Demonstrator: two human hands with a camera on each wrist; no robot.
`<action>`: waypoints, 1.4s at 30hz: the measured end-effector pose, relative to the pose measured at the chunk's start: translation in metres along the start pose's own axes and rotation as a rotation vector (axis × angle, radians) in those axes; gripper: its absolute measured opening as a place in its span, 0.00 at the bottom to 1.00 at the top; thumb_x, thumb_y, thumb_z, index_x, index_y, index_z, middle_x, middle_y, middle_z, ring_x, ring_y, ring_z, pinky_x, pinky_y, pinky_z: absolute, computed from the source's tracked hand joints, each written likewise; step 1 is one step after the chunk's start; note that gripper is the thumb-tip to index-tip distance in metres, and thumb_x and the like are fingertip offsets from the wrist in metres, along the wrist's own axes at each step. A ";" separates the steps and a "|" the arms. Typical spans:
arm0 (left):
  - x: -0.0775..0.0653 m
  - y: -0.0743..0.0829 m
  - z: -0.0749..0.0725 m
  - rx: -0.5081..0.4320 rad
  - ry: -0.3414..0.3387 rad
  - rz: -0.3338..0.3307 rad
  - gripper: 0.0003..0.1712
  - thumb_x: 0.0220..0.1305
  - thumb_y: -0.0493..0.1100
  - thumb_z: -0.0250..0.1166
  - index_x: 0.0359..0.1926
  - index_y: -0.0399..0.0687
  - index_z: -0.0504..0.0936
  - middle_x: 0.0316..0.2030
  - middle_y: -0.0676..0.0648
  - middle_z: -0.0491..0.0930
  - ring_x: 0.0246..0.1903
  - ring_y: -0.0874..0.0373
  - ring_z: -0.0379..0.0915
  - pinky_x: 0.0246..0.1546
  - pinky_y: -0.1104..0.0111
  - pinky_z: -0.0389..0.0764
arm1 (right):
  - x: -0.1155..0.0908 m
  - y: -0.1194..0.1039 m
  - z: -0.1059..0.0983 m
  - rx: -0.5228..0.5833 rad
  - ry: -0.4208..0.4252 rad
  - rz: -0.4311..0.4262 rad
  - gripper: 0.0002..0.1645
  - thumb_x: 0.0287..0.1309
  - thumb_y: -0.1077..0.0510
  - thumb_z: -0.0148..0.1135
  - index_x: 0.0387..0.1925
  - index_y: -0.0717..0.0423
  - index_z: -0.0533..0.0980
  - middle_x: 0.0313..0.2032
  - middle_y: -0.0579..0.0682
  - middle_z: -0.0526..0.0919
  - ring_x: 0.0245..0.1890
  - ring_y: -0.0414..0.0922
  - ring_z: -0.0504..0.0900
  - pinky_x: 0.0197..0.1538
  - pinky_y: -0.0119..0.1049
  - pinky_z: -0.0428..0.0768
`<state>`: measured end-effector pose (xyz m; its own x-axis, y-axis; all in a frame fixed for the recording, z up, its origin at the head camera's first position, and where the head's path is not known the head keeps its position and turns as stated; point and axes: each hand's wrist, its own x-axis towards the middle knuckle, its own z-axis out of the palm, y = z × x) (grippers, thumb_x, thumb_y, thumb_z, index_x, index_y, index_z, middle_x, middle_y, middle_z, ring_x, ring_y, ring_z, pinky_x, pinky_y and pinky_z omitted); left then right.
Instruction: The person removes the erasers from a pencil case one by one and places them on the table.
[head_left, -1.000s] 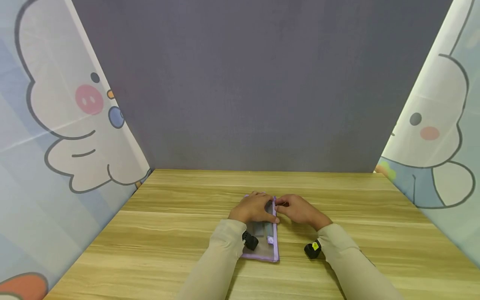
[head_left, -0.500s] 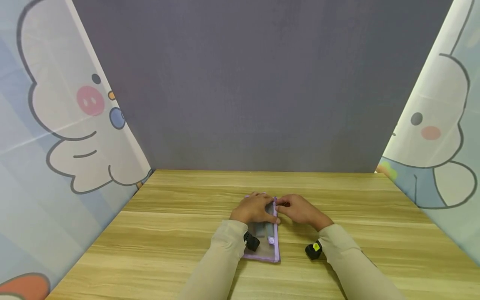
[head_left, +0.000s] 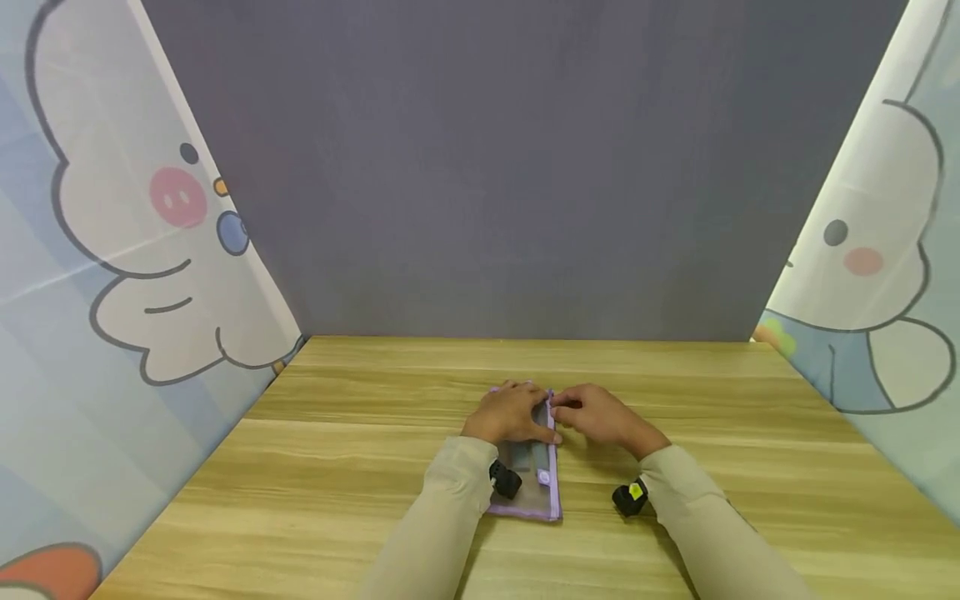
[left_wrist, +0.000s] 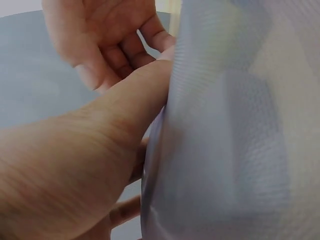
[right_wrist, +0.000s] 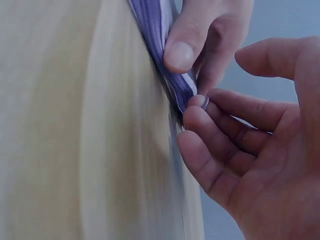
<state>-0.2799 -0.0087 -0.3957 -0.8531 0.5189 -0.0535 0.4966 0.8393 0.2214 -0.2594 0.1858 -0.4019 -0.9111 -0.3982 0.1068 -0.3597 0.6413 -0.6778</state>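
Observation:
A zippered mesh pouch (head_left: pixel 528 497) with purple trim lies flat on the wooden table. My left hand (head_left: pixel 510 414) lies across its far part, the thumb reaching the zipper edge. In the right wrist view that hand's fingertips (right_wrist: pixel 179 56) pinch the purple zipper band (right_wrist: pixel 157 37) close to its end. My right hand (head_left: pixel 596 414) is at the far corner; its curled fingertips (right_wrist: pixel 197 117) hold a small loop at the band's end. Grey mesh (left_wrist: pixel 225 140) fills the right of the left wrist view. A purple tab with a round mark (head_left: pixel 543 477) sits partway along the zipper.
The wooden table (head_left: pixel 337 467) stretches out on both sides of the pouch. A dark grey panel (head_left: pixel 487 167) rises behind it, and cartoon-printed sheets (head_left: pixel 150 333) flank both sides. Black wrist devices (head_left: pixel 630 498) sit by the sleeves.

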 end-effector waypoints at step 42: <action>-0.005 -0.006 -0.011 -0.040 -0.050 -0.037 0.47 0.54 0.73 0.68 0.73 0.67 0.68 0.72 0.53 0.64 0.70 0.51 0.60 0.64 0.46 0.66 | 0.003 0.009 -0.003 0.082 -0.034 0.000 0.19 0.70 0.55 0.57 0.53 0.63 0.81 0.40 0.47 0.86 0.37 0.42 0.82 0.38 0.37 0.80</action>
<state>-0.2801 -0.0179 -0.3865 -0.8611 0.4961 -0.1110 0.4574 0.8514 0.2566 -0.2666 0.1925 -0.4054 -0.9033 -0.4209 0.0828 -0.3405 0.5863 -0.7351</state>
